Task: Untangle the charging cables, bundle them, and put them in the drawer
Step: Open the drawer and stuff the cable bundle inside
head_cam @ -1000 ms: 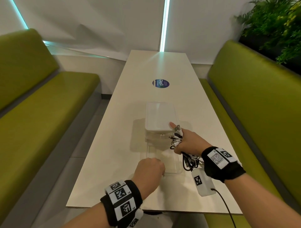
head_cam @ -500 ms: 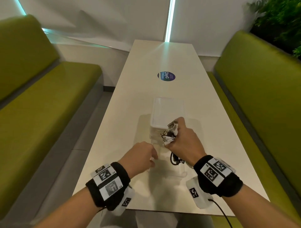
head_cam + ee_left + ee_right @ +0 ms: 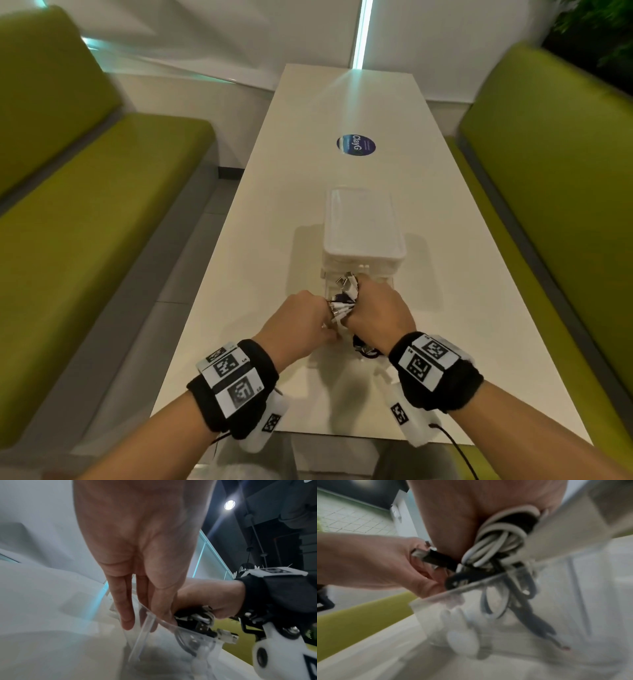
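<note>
A clear plastic drawer unit (image 3: 363,226) with a white top stands mid-table, its drawer (image 3: 171,624) pulled out toward me. My right hand (image 3: 380,308) grips a bundle of black and white charging cables (image 3: 344,294) and holds it in the open drawer, with loops hanging below the rim (image 3: 436,597). Plug ends stick out to the left of the bundle (image 3: 496,536). My left hand (image 3: 298,318) meets those plugs. Its fingers (image 3: 126,615) point straight down along the drawer's left wall, and the thumb lies against the plugs. The drawer's floor is mostly hidden by both hands.
The long white table (image 3: 462,308) runs away from me, with a round blue sticker (image 3: 356,145) beyond the unit. Green benches (image 3: 102,212) flank both sides, and a plant (image 3: 603,31) stands at the back right. The table's near edge is just under my wrists.
My right hand carried the cable bundle from beside the unit's front leftward and down into the open drawer. My left hand moved from the drawer's front up to the plug ends.
</note>
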